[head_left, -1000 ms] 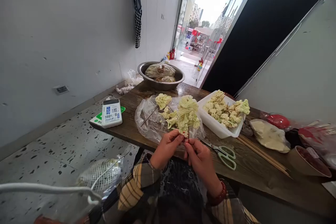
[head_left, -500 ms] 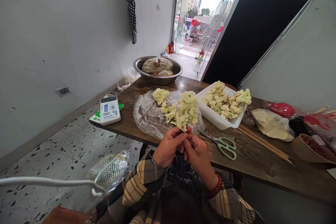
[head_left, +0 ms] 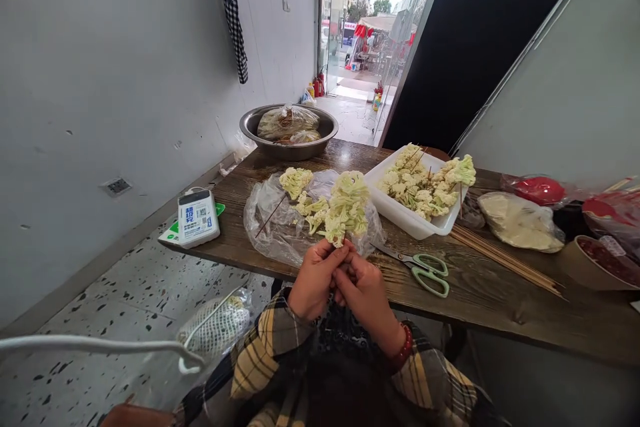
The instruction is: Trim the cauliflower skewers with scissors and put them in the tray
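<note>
Pale green-white cauliflower (head_left: 347, 203) stands upright over the meeting fingertips of 2 bare hands, its stem base partly covered by them. The left hand (head_left: 311, 283) pinches that base between thumb and fingers. The right hand (head_left: 365, 288) presses against it with fingers curled in; what they may grip is hidden, so I cannot tell.

Behind lies a crumpled clear plastic bag (head_left: 260, 223), with small cauliflower pieces (head_left: 316, 211) partly blocked by the held head. A floret (head_left: 296, 181) there sits at the end of 1 dark stick (head_left: 271, 217).

Green-handled scissors (head_left: 431, 273) lie to the right on the wooden table (head_left: 500, 313), their tips hard to make out beside the plastic. Near them is a white tub (head_left: 415, 229) of florets, burying most of its sticks. Loose skewers (head_left: 510, 261) run out of sight near the tub. In the metal basin (head_left: 327, 128), cloudy plastic blurs the bags' contents. A white cable (head_left: 90, 344) is cut off at the left edge.
</note>
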Available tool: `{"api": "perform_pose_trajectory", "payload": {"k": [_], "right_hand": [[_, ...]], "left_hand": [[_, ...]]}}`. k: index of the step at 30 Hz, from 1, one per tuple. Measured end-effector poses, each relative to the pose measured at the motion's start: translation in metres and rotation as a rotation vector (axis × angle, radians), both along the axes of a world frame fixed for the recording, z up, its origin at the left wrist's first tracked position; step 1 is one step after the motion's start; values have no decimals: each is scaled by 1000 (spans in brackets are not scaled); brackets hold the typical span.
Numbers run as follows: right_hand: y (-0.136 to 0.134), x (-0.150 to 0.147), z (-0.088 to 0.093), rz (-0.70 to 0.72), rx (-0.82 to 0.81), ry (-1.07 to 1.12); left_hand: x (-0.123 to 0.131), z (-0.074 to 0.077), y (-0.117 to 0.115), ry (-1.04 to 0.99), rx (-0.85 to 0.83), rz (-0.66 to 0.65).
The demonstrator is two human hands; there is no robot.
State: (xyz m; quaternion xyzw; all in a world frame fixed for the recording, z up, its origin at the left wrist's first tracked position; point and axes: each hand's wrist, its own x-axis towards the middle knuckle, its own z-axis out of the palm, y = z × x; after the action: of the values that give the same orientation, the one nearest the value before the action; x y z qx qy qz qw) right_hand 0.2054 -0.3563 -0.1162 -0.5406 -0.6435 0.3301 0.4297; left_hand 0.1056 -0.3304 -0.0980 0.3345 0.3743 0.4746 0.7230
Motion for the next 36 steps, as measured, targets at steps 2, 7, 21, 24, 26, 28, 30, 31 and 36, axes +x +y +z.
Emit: {"api": "perform_pose_trajectory", "payload": {"k": [2, 7, 21, 24, 26, 28, 30, 31, 36], "right_hand": [[0, 6, 0, 57, 16, -17], [-3, 59, -5, 10, 87, -102], [-7, 198, -52, -40, 212, -896], [-5, 196, -46, -24, 213, -965], [-6, 194, -41, -29, 205, -1008], [-10, 193, -40, -42, 197, -1001], [-14, 194, -40, -47, 188, -935], [-17, 195, -41, -48, 181, -891], [-27, 202, -34, -57, 10, -709]], "left_hand": [[-2, 0, 4, -21, 1, 28], [-14, -7, 17, -6, 40, 66], [-28, -40, 35, 231, 68, 98], [-27, -40, 36, 247, 90, 84], [-28, -40, 36, 249, 99, 78], [-29, -39, 36, 254, 100, 70], [-30, -40, 35, 254, 96, 57], [-30, -40, 35, 250, 94, 51], [-31, -43, 35, 227, 103, 49]]}}
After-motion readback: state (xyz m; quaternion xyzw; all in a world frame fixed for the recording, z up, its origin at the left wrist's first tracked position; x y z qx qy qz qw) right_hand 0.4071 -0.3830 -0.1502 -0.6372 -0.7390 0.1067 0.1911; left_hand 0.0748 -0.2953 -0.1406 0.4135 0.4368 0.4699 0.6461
